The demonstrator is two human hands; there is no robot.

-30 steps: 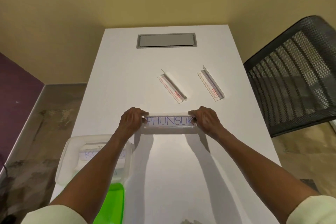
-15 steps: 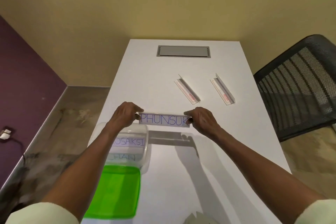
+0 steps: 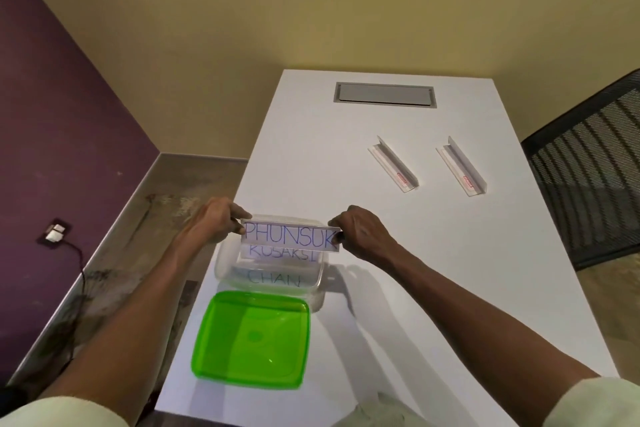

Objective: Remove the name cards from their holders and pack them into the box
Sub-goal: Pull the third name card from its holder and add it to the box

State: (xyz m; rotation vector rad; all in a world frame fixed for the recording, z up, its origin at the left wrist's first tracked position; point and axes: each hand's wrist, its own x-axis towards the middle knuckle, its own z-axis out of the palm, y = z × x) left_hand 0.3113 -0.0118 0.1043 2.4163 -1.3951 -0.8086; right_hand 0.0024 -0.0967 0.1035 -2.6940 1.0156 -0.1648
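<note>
A white name card (image 3: 290,236) lettered PHUNSUK hangs flat-on above the clear plastic box (image 3: 320,282) at the table's left edge. My left hand (image 3: 214,224) pinches its left end and my right hand (image 3: 358,234) pinches its right end. Inside the box lie two cards, one lettered KOSAKSI (image 3: 282,253) and one lettered CHAN (image 3: 275,278). Whether the held card still sits in a clear holder I cannot tell. Two clear holders (image 3: 393,163) (image 3: 462,166) lie without cards farther back on the right.
The box's green lid (image 3: 251,340) lies upturned on the white table (image 3: 433,288) just in front of the box. A grey cable hatch (image 3: 384,96) is set into the far end. A black mesh chair (image 3: 588,177) stands at the right; floor drops away left.
Both hands carried the PHUNSUK card from the table's middle leftwards to above the box. My head turned left, bringing the box and lid fully into view.
</note>
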